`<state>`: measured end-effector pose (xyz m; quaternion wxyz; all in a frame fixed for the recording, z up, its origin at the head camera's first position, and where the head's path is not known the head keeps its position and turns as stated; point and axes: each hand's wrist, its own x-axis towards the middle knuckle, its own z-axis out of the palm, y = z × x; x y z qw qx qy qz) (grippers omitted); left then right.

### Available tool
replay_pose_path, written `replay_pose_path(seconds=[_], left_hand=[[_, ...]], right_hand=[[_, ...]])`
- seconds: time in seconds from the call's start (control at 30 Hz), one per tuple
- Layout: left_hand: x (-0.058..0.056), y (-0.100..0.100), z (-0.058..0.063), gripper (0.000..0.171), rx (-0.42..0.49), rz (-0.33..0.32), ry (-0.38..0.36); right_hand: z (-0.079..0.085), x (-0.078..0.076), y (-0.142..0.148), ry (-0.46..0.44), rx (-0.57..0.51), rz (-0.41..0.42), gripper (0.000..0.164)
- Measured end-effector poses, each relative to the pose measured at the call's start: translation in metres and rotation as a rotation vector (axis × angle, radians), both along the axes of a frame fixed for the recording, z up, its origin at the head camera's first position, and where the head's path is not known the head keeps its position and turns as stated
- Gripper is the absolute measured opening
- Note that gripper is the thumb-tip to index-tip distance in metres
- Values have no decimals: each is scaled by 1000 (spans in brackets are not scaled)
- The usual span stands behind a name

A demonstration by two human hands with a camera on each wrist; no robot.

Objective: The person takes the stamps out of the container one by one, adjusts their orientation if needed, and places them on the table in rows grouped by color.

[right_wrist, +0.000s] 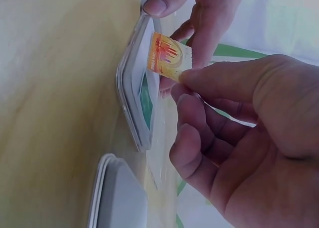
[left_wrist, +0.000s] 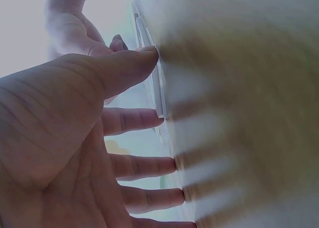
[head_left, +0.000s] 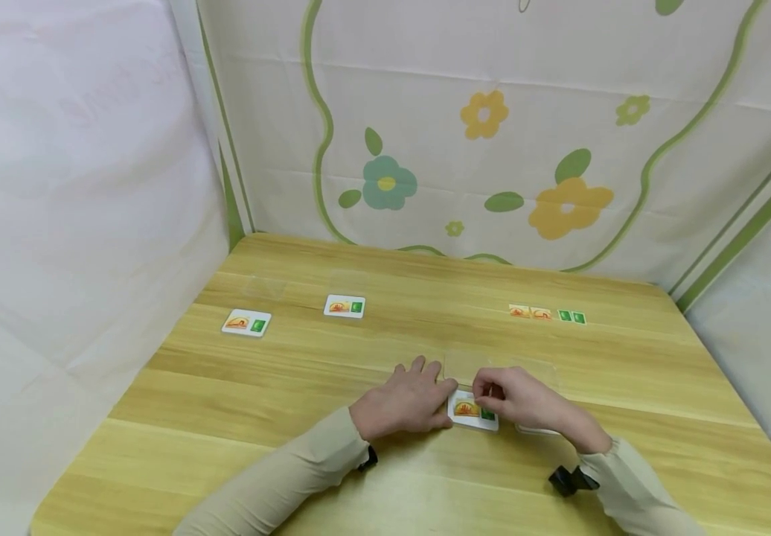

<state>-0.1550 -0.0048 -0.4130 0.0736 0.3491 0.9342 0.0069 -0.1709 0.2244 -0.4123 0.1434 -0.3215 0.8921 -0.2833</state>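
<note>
My right hand (right_wrist: 269,123) pinches a small orange stamp (right_wrist: 171,55) with perforated edges between thumb and index finger. It tilts the stamp above a flat white rectangular case (head_left: 475,426), where a green stamp (right_wrist: 146,101) lies. My left hand (head_left: 408,402) rests on the table with its fingers spread and straight. In the left wrist view, the left thumb (left_wrist: 134,66) and index fingertip touch the case's edge. A second white case (right_wrist: 119,193) lies beside the first, mostly hidden under the right hand in the head view.
Two white cases (head_left: 246,323) (head_left: 344,306), each bearing an orange and a green stamp, lie at the back left. Loose orange stamps (head_left: 530,312) and green stamps (head_left: 571,317) lie at the back right. Clear plastic covers (head_left: 467,368) lie behind the hands. Printed cloth (head_left: 439,171) hangs behind the table.
</note>
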Motion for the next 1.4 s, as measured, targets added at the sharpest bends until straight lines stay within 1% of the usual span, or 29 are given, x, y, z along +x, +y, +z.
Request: replay_pose_path(seconds=[0.33,0.63,0.97,1.23,1.4], left_hand=[[-1,0,0,39,2,-9,-12],[-2,0,-3,42,-1,-7,-20],[-2,1,-3,44,1,-6,-22],[-1,1,-3,47,-25,-11,-6],[0,1,-2,45,-19,-13,-12]], right_hand=[[-1,-4,8,-16,-53,32,8],[2,-9,14,3,-65,21,7],[3,-13,18,-15,-52,-5,7],[2,-16,23,-17,-46,-15,6],[5,-20,28,-16,-41,-29,5]])
